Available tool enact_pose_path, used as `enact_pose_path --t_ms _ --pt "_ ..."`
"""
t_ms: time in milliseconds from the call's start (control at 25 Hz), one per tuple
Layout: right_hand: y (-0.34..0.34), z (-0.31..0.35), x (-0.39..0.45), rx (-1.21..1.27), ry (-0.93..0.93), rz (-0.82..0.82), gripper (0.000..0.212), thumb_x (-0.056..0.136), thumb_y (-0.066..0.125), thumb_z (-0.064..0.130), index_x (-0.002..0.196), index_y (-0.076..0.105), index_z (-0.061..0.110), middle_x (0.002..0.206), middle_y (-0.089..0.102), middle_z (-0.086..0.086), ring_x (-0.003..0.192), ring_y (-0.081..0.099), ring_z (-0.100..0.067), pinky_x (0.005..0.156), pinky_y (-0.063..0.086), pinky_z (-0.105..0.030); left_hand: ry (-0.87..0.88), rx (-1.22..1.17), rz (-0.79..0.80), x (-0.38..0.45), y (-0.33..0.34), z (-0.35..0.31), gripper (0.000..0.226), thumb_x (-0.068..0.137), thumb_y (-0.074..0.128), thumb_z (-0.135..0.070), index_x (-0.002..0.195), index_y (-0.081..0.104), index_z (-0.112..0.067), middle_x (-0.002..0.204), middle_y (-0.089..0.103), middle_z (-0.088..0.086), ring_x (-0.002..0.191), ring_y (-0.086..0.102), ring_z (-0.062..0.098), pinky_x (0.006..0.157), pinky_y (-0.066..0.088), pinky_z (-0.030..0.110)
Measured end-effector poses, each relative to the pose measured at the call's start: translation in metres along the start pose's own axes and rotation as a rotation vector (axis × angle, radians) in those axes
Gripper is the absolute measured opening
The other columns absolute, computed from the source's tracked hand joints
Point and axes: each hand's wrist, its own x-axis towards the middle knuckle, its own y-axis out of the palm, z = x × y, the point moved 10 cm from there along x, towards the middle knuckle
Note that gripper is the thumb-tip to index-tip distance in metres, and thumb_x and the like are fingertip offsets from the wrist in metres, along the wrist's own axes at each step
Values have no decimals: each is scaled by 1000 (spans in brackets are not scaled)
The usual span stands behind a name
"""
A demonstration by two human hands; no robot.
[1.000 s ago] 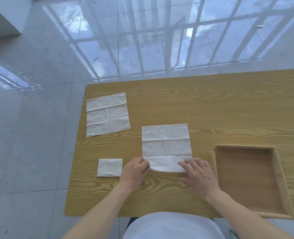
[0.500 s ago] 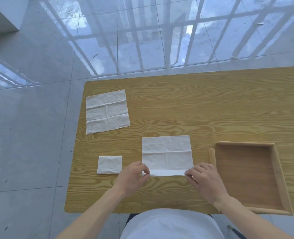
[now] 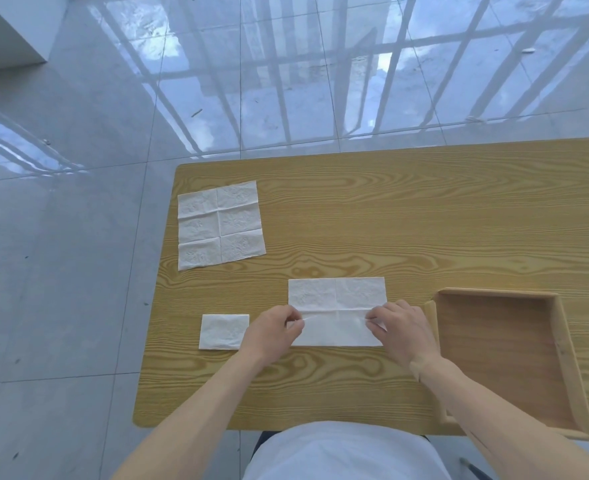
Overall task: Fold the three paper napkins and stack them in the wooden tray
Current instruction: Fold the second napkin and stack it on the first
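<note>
A white paper napkin (image 3: 336,296) lies in the middle of the wooden table (image 3: 407,216), its near part turned up over itself. My left hand (image 3: 272,332) pinches the left end of the folded flap and my right hand (image 3: 402,329) pinches the right end. A small folded napkin (image 3: 223,331) lies flat just left of my left hand. An unfolded napkin (image 3: 220,225) lies spread at the table's far left. The wooden tray (image 3: 563,344) stands at the right, nothing in it.
The table's left and near edges drop to a glossy grey tiled floor (image 3: 61,271). Bare tabletop runs along the far side and the right. The tray's left rim is close to my right hand.
Both hands have lifted the middle napkin's near edge and carried it away from me, so the napkin now shows a shorter, folded shape.
</note>
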Motion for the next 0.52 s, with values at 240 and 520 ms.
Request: enact_pose_path --t_ms 240,520 --pt "2 -11 13 6 103 13 14 96 52 33 96 66 30 96 68 13 95 51 -17 79 34 -32 -25 134 -72 12 -7 0 17 94 52 -36 104 63 -27 99 60 -9 92 58 14 79 52 37" --pt "-11 -12 13 2 69 -98 23 86 69 27 109 68 24 107 67 5 108 53 -23 86 39 -37 -13 338 -213 15 -20 2 17 95 50 -29 100 65 -21 98 61 -4 94 56 20 77 46 33"
